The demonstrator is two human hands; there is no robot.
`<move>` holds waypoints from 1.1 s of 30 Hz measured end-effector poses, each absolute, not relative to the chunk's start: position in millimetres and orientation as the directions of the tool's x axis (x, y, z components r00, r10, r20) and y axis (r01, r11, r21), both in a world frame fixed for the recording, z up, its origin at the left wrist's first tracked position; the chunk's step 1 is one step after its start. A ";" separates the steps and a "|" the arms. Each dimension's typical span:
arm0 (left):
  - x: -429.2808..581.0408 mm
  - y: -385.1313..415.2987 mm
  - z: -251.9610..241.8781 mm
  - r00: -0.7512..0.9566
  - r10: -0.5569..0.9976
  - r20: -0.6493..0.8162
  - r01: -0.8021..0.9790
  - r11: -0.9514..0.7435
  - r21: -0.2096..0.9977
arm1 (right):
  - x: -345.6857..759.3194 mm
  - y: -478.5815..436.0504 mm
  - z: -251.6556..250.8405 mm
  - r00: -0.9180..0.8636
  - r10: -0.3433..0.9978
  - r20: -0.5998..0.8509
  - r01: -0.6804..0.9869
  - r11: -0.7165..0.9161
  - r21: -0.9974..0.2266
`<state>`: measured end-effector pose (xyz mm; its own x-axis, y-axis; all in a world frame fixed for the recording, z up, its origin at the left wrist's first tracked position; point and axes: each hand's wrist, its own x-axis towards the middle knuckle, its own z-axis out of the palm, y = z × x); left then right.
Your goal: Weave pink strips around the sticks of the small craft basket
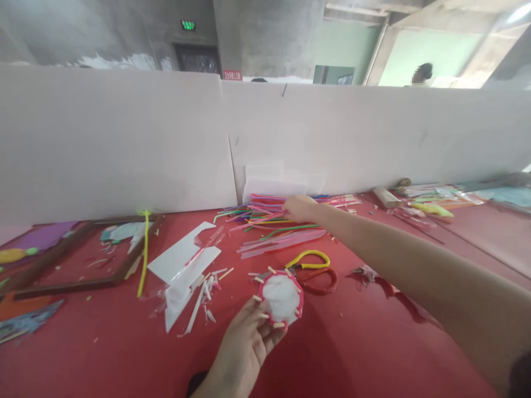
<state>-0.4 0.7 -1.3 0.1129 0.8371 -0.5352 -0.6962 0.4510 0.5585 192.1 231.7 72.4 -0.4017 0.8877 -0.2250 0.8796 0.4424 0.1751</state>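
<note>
My left hand [251,337] holds a small round craft piece [282,298] by its lower left edge. The piece has a white fluffy middle, a pink-red rim and several short pale sticks around it. My right hand [301,208] reaches to the back of the table, its fingers closed at a pile of coloured pipe cleaners [269,213]. Pink strands come out beside its fingertips; exactly which ones it grips is hard to tell. Scissors with a yellow and a red handle [313,260] lie just behind the craft piece, which partly covers them.
White paper [186,262] and small scraps [203,301] lie left of centre. Further left are a yellow pipe cleaner [145,254] and a brown frame [68,288]. White panels [332,132] stand along the back. Pliers [367,272] lie under my right forearm; packets [431,210] sit at the right.
</note>
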 end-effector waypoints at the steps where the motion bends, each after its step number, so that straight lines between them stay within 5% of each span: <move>1: -0.5 1.0 -2.0 0.121 0.838 -0.532 -0.698 0.453 0.555 | 196.2 233.2 73.4 -0.384 0.891 -0.241 0.887 0.428 0.172; 19: 2.5 2.2 -2.3 0.076 0.816 -0.573 -0.726 0.439 0.529 | 191.3 238.1 39.0 -0.346 0.931 -0.114 0.937 0.350 0.011; 28: 2.4 1.8 -3.2 0.066 0.816 -0.574 -0.724 0.435 0.535 | 192.9 246.4 36.6 -0.185 0.976 0.116 0.982 0.188 -0.017; 33: 2.4 2.6 -5.3 0.063 0.816 -0.574 -0.722 0.434 0.539 | 189.2 259.1 36.4 -0.180 0.981 0.076 0.983 0.182 -0.022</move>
<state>2.4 2.6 -5.3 0.0628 0.8164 -0.5740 -0.7217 0.4344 0.5389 189.2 259.1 36.4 -0.1797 0.9808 0.0758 0.9831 0.1818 -0.0216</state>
